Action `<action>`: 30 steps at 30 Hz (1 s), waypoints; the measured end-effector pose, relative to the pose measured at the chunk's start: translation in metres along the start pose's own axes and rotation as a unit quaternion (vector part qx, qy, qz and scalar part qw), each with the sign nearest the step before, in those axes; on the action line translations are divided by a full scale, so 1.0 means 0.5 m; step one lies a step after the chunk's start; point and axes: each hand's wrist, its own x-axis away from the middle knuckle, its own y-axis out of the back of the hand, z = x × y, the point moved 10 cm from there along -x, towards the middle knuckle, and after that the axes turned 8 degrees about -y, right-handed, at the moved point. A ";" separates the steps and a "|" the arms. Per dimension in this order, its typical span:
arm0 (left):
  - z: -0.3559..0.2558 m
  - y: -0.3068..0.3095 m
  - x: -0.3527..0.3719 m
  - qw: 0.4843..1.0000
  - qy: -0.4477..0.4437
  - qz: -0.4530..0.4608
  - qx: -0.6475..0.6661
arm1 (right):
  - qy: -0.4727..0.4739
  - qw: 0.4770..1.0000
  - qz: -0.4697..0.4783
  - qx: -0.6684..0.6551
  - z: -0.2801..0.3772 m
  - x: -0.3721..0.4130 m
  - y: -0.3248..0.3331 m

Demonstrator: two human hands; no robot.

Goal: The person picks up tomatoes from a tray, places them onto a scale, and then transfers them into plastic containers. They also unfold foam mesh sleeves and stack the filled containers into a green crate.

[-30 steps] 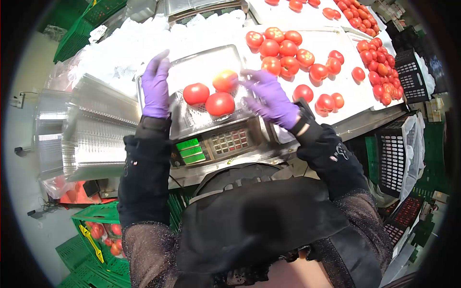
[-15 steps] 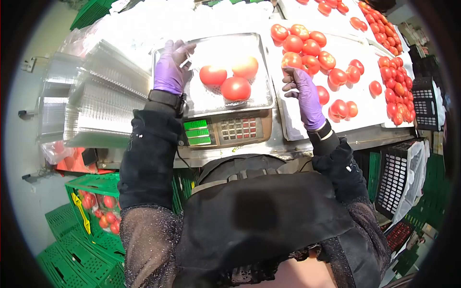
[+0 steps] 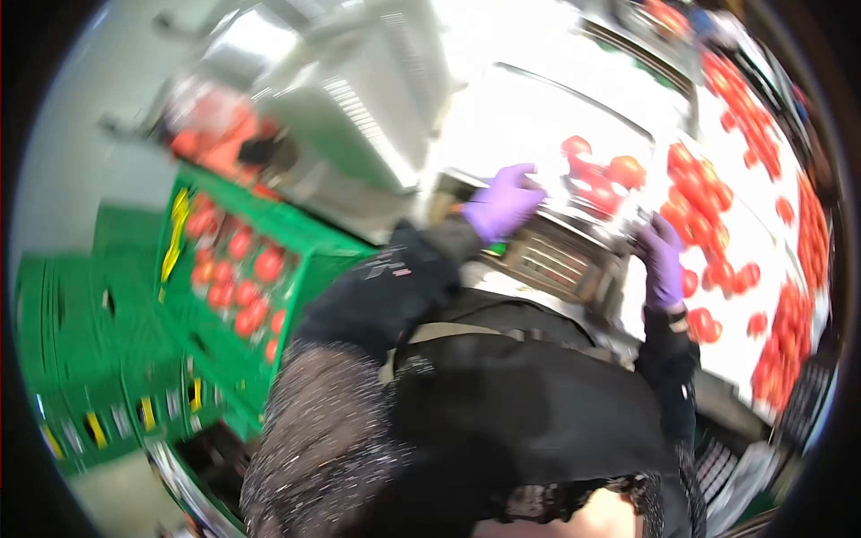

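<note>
In the head view, blurred tomatoes (image 3: 625, 172) lie toward the front right corner of the scale tray (image 3: 543, 125). The left hand (image 3: 505, 204), fingers part-bent, is by its front edge; the right hand (image 3: 660, 255) is near that corner. I cannot tell whether either grips anything.

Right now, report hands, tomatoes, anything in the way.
Left hand at the scale, right hand near the tomatoes; blur hides any grip. Tomatoes grouped at the scale, between hands. Nothing plainly in the way.
</note>
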 end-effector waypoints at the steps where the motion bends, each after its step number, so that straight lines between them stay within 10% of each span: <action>1: -0.021 0.000 0.019 0.998 -0.015 -0.069 -0.007 | 0.048 0.999 -0.014 0.011 0.002 -0.005 0.012; 4: -0.072 -0.006 0.051 0.991 -0.058 -0.095 0.079 | 0.071 0.993 -0.094 -0.020 0.043 0.018 0.003; 6: -0.158 0.021 0.104 0.973 -0.189 -0.086 0.103 | 0.184 0.981 0.027 -0.055 0.115 0.048 -0.055; 8: -0.253 0.075 0.193 0.959 -0.268 -0.085 -0.045 | 0.266 0.961 -0.001 -0.071 0.228 0.131 -0.169; 12: -0.352 0.201 0.348 0.918 -0.336 -0.150 0.149 | 0.307 0.916 0.244 0.082 0.317 0.182 -0.400; 15: -0.362 0.351 0.452 0.863 -0.346 -0.254 0.267 | 0.494 0.744 0.372 0.254 0.420 0.255 -0.625; 17: -0.341 0.471 0.535 0.828 -0.327 -0.343 0.301 | 0.516 0.766 0.315 0.219 0.445 0.184 -0.715; 20: -0.301 0.645 0.690 0.805 -0.261 -0.456 0.275 | 0.644 0.643 0.216 0.354 0.435 0.128 -0.816; 30: 0.022 1.040 0.804 0.725 -0.110 -0.610 0.300 | 0.421 0.673 0.158 0.587 0.406 0.047 -0.900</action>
